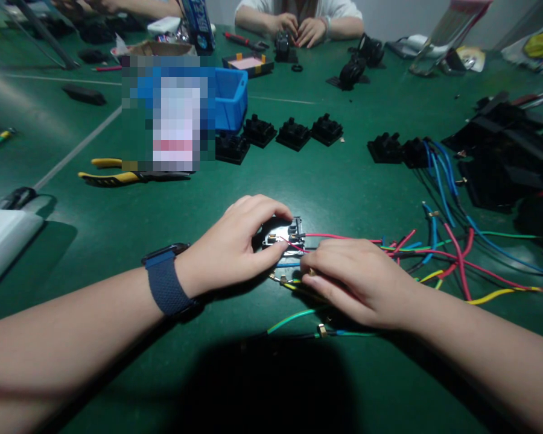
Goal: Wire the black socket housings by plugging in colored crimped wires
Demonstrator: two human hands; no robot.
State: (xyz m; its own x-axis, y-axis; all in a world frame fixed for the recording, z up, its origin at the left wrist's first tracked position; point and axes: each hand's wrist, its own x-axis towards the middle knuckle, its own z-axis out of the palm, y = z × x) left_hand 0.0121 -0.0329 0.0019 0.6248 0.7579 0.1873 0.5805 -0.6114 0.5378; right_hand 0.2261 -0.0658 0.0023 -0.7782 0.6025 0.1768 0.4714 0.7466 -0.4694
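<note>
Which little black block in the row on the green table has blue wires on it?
The one at the far right end of the row. It has blue wires at its side; the other blocks in the row show none.

- The broad green surface (185, 211) looked smooth, with a soft sheen.
- The small silvery part (283, 232) with brass-coloured contacts looked metallic and shiny.
- The thin coloured wires (457, 259) had smooth, plastic-looking coatings.
- The open blue box (230, 102) looked like smooth plastic.
- The dark-blue woven watch strap (165, 282) looked like matt cloth.
</note>
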